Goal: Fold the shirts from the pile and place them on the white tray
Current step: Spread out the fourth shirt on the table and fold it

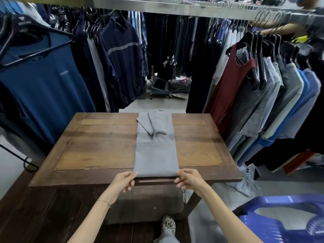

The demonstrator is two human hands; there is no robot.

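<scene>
Grey shirt (156, 153) pinched by both hands, hanger (26, 23) reads "ARISTINO"

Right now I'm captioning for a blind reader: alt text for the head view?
A left hand and right hand pinch the near corners of a grey shirt folded into a long strip on a brown wooden table. Hanging clothes line three sides.

Both hands pinch near corners of grey shirt (156, 153); shirt flat on wooden table (98, 144)

left grip (123, 181), right grip (188, 179): fingertip pinches
</scene>
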